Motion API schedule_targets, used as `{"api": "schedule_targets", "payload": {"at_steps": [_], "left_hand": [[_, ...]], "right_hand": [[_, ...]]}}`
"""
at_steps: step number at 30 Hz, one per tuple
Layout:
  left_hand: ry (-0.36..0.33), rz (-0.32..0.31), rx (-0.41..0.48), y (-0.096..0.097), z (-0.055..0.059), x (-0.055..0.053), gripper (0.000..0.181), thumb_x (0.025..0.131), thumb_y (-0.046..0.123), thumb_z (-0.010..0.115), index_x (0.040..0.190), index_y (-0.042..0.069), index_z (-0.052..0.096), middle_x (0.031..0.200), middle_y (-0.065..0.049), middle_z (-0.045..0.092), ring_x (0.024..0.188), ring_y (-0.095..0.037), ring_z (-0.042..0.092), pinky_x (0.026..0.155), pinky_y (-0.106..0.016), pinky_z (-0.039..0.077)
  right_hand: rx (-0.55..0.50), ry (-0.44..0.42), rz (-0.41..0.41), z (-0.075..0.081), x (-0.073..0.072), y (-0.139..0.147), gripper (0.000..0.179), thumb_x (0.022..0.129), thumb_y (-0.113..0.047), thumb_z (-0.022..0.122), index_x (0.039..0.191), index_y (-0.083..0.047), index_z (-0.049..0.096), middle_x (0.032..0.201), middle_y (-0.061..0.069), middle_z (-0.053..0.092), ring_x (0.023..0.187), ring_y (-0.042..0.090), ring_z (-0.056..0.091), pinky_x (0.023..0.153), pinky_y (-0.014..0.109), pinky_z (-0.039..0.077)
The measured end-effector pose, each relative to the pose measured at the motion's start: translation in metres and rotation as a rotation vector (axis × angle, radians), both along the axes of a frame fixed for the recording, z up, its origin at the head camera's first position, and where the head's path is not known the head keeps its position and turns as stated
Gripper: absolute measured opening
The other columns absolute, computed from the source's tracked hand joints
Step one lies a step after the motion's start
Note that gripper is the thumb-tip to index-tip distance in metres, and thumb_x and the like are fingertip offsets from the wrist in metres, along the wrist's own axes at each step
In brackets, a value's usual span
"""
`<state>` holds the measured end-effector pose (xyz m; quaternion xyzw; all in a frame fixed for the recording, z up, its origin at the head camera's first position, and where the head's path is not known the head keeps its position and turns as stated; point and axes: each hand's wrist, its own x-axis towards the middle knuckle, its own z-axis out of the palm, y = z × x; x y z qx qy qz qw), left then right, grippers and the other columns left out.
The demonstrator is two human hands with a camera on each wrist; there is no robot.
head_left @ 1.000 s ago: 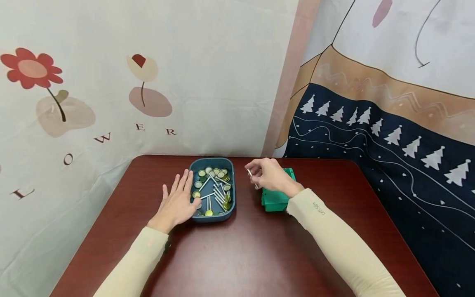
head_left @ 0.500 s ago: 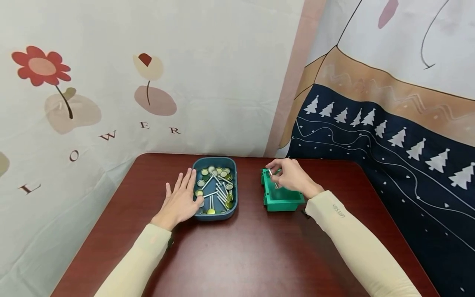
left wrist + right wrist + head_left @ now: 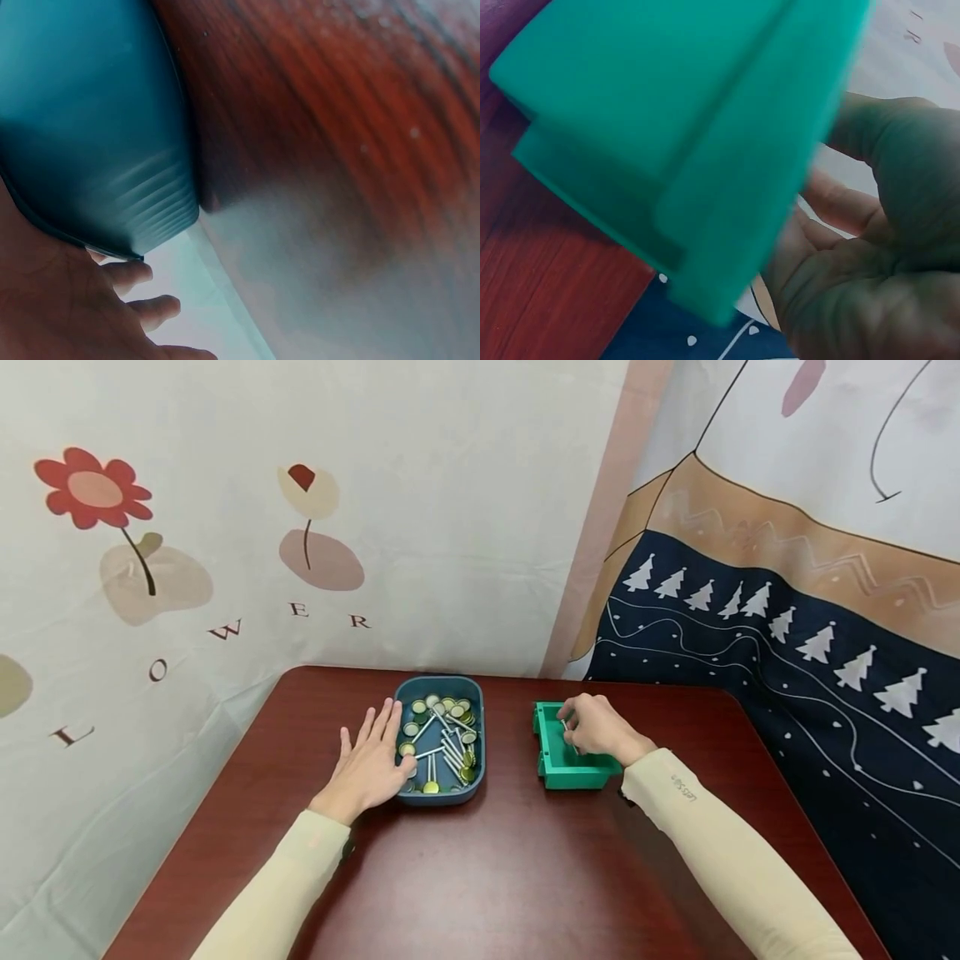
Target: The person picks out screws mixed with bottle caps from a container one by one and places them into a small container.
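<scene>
A dark blue tray (image 3: pixel 482 739) holds several round bottle caps (image 3: pixel 407 749) and thin silvery rods (image 3: pixel 450 752) that look like nails. My left hand (image 3: pixel 363 774) rests at the tray's left rim with its fingers straight and spread. In the left wrist view the outer wall of the tray (image 3: pixel 97 112) hides what lies inside. My right hand (image 3: pixel 602 731) is over a green box (image 3: pixel 573 779), pinching one thin silvery rod (image 3: pixel 574 748) between thumb and fingers. In the right wrist view the box's wall (image 3: pixel 652 97) covers the fingertips and the rod.
Both containers stand toward the back of a dark red-brown table (image 3: pixel 480 877), with a strip of tabletop between them. Behind the table hang a pale cloth (image 3: pixel 450 527) with flower prints and a navy cloth (image 3: pixel 690 635) with white trees.
My right hand has carried the rod rightward from the gap between the containers, then lowered it over the green box. The left hand has stayed at the tray; the head view has shifted slightly.
</scene>
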<state>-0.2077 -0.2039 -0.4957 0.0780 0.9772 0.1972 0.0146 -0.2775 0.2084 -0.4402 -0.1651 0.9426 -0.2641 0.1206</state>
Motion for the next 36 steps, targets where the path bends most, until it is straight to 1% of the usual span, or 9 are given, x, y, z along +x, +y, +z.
{"api": "schedule_targets", "payload": {"at_steps": [4, 8, 12, 16, 19, 22, 26, 30, 36], "left_hand": [[-0.005, 0.002, 0.001, 0.000, 0.000, 0.000, 0.097, 0.113, 0.040, 0.060, 0.189, 0.010, 0.008, 0.200, -0.012, 0.002, 0.184, -0.050, 0.006, 0.138, -0.090, 0.001], [-0.002, -0.002, -0.001, 0.002, -0.001, 0.000, 0.098, 0.113, 0.041, 0.061, 0.189, 0.010, 0.008, 0.200, -0.012, 0.002, 0.184, -0.050, 0.007, 0.138, -0.090, 0.002], [-0.001, -0.002, -0.003, 0.003, -0.002, -0.001, 0.099, 0.113, 0.041, 0.062, 0.189, 0.011, 0.007, 0.200, -0.012, 0.002, 0.184, -0.050, 0.007, 0.138, -0.090, 0.003], [0.000, 0.003, -0.003, 0.002, -0.001, 0.000, 0.098, 0.113, 0.041, 0.062, 0.189, 0.011, 0.008, 0.199, -0.013, 0.004, 0.184, -0.051, 0.007, 0.137, -0.091, 0.003], [-0.003, 0.005, -0.010, 0.000, -0.001, 0.000, 0.099, 0.113, 0.040, 0.062, 0.189, 0.011, 0.007, 0.199, -0.013, 0.004, 0.184, -0.050, 0.007, 0.137, -0.091, 0.003], [-0.006, 0.006, -0.014, -0.001, -0.001, 0.000, 0.099, 0.112, 0.040, 0.062, 0.189, 0.011, 0.007, 0.199, -0.013, 0.003, 0.184, -0.050, 0.007, 0.138, -0.091, 0.003], [-0.007, 0.004, -0.018, -0.002, 0.001, 0.001, 0.100, 0.112, 0.041, 0.063, 0.189, 0.010, 0.007, 0.199, -0.014, 0.004, 0.184, -0.050, 0.008, 0.137, -0.091, 0.003], [-0.003, 0.003, -0.019, -0.001, 0.003, 0.000, 0.100, 0.113, 0.042, 0.063, 0.189, 0.010, 0.007, 0.199, -0.013, 0.004, 0.184, -0.050, 0.007, 0.138, -0.091, 0.003], [-0.014, 0.000, -0.024, 0.001, 0.004, 0.001, 0.101, 0.112, 0.044, 0.063, 0.189, 0.010, 0.007, 0.199, -0.014, 0.003, 0.184, -0.051, 0.007, 0.138, -0.090, 0.003]], "right_hand": [[0.082, 0.019, 0.027, -0.004, -0.002, -0.003, 0.036, 0.107, -0.003, 0.080, 0.142, 0.006, 0.077, 0.116, 0.022, 0.085, 0.085, 0.020, 0.079, 0.094, 0.045, 0.071], [0.136, 0.026, 0.045, -0.007, -0.004, -0.005, 0.037, 0.104, -0.003, 0.081, 0.139, 0.008, 0.079, 0.112, 0.020, 0.085, 0.095, 0.024, 0.078, 0.093, 0.045, 0.071], [0.151, 0.052, 0.078, -0.009, -0.005, -0.006, 0.036, 0.103, 0.000, 0.081, 0.138, 0.010, 0.079, 0.119, 0.023, 0.086, 0.097, 0.025, 0.080, 0.097, 0.047, 0.071], [0.144, 0.063, 0.086, -0.008, -0.004, -0.011, 0.036, 0.104, -0.001, 0.080, 0.139, 0.009, 0.079, 0.125, 0.024, 0.085, 0.102, 0.026, 0.082, 0.101, 0.048, 0.071], [0.133, 0.056, 0.074, -0.003, -0.002, -0.014, 0.037, 0.105, -0.001, 0.079, 0.141, 0.008, 0.078, 0.125, 0.024, 0.085, 0.106, 0.028, 0.081, 0.102, 0.049, 0.071], [0.118, 0.071, 0.061, 0.007, 0.000, -0.018, 0.036, 0.106, -0.001, 0.078, 0.141, 0.006, 0.077, 0.124, 0.024, 0.084, 0.105, 0.029, 0.080, 0.099, 0.048, 0.071], [0.103, 0.156, 0.055, 0.022, 0.004, -0.028, 0.033, 0.106, -0.001, 0.077, 0.139, 0.004, 0.078, 0.123, 0.026, 0.082, 0.104, 0.031, 0.080, 0.093, 0.047, 0.071], [0.078, 0.236, 0.060, 0.033, 0.009, -0.044, 0.031, 0.107, -0.002, 0.078, 0.137, 0.003, 0.080, 0.124, 0.025, 0.082, 0.106, 0.034, 0.080, 0.093, 0.048, 0.070], [0.046, 0.242, 0.108, 0.036, 0.015, -0.069, 0.029, 0.108, -0.006, 0.079, 0.136, 0.002, 0.079, 0.125, 0.022, 0.082, 0.107, 0.031, 0.078, 0.094, 0.044, 0.070]]}}
